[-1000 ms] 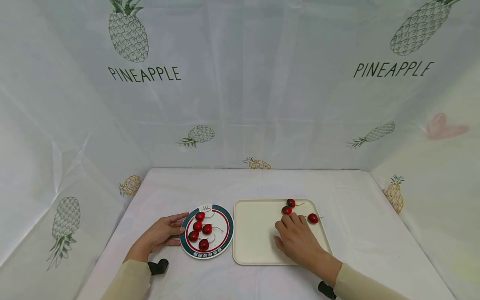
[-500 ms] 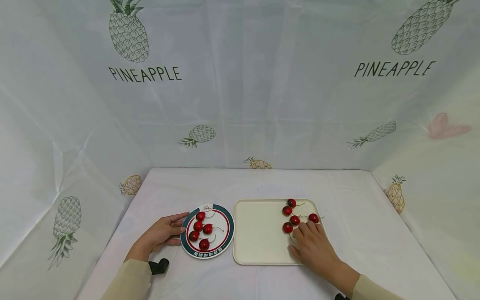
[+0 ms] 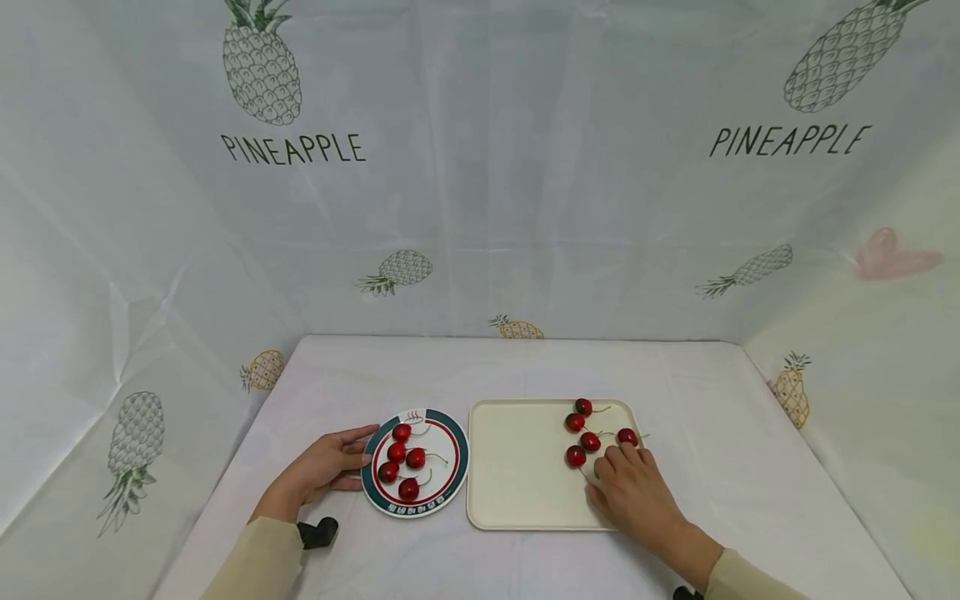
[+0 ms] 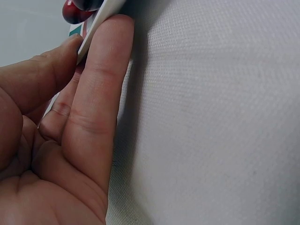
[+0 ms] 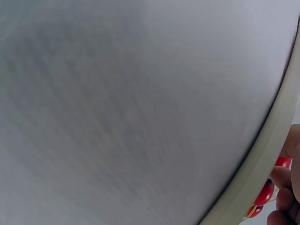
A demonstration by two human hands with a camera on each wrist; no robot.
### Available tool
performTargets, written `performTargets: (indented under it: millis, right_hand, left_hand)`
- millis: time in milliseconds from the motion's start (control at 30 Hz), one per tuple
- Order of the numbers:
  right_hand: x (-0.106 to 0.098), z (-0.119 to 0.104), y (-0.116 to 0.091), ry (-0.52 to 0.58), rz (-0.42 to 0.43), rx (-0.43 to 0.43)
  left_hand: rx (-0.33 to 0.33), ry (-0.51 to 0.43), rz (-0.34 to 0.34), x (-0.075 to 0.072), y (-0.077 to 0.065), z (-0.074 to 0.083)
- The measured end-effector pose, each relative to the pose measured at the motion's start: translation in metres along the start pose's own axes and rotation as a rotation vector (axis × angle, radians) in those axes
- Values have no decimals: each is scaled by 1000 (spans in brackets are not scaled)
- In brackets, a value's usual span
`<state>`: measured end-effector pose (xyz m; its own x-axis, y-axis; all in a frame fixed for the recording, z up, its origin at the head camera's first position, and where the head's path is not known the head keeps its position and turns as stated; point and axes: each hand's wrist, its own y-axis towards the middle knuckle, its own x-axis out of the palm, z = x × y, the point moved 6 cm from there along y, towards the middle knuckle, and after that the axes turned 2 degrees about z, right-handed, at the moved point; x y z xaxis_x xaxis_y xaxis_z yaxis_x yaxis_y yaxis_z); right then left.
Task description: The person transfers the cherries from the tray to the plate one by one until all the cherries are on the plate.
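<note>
My left hand (image 3: pixel 324 467) grips the left rim of a round plate (image 3: pixel 457 457) with a green border. In the left wrist view, the thumb (image 4: pixel 47 68) lies over the rim and a finger (image 4: pixel 96 89) is underneath. Several red cherries (image 3: pixel 416 457) with stems lie on this plate. Over the right part of a cream tray (image 3: pixel 510 467) is my right hand (image 3: pixel 637 496), fingers bent downward. Close to its fingertips are cherries (image 3: pixel 590 442) on the tray. The right wrist view shows red cherries (image 5: pixel 265 192) beside the fingers; whether they hold one is hidden.
Plate and tray stand side by side, nearly touching, on a white cloth-covered table (image 3: pixel 390 367). Two more cherries (image 3: pixel 583 407) lie near the tray's far edge. A pale curtain (image 3: pixel 480 208) with pineapple prints encloses the back and sides.
My right hand has shifted right and slightly toward me over the tray, uncovering two cherries. In the last half second it moved only a little. The left hand and plate stay put.
</note>
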<state>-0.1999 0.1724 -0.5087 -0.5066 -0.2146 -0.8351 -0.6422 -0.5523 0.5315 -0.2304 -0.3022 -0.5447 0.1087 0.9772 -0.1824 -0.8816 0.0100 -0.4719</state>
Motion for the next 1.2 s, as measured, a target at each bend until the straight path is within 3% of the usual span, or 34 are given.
performTargets:
  millis: [267, 500, 933, 1200]
  right_hand:
    - [2, -1, -2, -11, 21, -10]
    - [-4, -4, 4, 8, 89, -33]
    - [-4, -7, 26, 11, 134, -52]
    - [-6, -15, 45, 20, 116, -83]
  left_hand:
    - [6, 7, 6, -1, 1, -1]
    - [17, 3, -17, 0, 3, -2]
    - [25, -9, -39, 1, 1, -1]
    - [22, -10, -39, 0, 1, -1]
